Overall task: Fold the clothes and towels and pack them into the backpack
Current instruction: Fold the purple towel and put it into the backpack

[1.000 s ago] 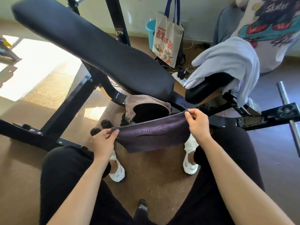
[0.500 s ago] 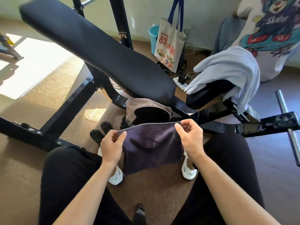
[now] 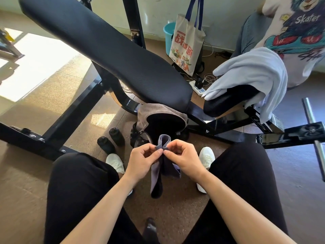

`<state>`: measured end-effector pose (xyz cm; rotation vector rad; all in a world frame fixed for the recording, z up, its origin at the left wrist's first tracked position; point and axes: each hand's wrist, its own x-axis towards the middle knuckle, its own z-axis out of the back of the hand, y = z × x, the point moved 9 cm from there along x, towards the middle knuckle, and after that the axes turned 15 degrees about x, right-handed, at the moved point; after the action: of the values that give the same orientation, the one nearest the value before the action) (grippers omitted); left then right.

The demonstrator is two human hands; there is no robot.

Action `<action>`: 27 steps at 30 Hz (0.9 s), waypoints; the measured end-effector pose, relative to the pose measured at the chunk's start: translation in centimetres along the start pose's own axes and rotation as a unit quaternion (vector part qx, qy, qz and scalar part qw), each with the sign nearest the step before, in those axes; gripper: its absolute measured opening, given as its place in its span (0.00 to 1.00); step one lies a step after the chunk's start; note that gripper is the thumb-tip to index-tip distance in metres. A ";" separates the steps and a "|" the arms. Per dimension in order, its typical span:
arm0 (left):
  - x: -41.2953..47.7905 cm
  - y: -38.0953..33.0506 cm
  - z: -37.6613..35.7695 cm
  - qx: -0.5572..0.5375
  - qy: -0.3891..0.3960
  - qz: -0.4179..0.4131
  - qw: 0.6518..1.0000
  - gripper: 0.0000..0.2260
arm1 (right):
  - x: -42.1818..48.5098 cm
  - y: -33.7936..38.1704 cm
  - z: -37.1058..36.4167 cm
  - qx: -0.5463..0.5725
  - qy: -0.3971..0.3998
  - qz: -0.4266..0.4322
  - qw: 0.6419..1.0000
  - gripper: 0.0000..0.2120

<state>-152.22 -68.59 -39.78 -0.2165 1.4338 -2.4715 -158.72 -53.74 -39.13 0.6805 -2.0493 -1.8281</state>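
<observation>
A small dark purple towel [image 3: 163, 166] hangs doubled over between my knees. My left hand [image 3: 143, 161] and my right hand [image 3: 182, 159] pinch its top corners together, fingertips nearly touching. Just beyond them on the floor stands the backpack [image 3: 163, 120], its grey-brown flap thrown back and its dark mouth open. A light blue towel [image 3: 253, 76] is draped over the bench's seat pad at the right. Behind it a white T-shirt [image 3: 297, 37] with a skater print hangs over blue fabric.
A black weight bench [image 3: 105, 48] slants across the view above the backpack, its steel frame [image 3: 70, 118] reaching the floor on both sides. Two black bottles [image 3: 110, 140] lie by my left shoe. A printed tote bag [image 3: 188, 48], a blue bucket and a power strip stand behind.
My hands have come together from wide apart, bringing the purple towel's two top corners to meet, so the towel now hangs folded in half and narrow.
</observation>
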 end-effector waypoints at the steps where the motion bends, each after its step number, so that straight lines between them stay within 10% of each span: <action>1: 0.1 0.0 0.0 0.004 0.001 -0.003 1.000 0.03 | 0.1 -0.2 0.1 0.002 0.003 -0.009 1.000 0.04; 13: 0.1 -1.6 -1.0 0.024 0.079 -0.062 0.995 0.09 | 0.2 2.2 -1.0 -0.161 0.091 0.085 0.979 0.25; 27: 0.9 3.5 -3.4 0.136 0.073 -0.013 0.988 0.15 | 0.1 3.7 2.8 -0.060 0.019 0.009 0.998 0.04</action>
<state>-153.44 -67.72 -44.47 0.0025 1.1329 -2.7182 -160.81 -51.17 -35.89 0.6560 -1.8974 -1.8956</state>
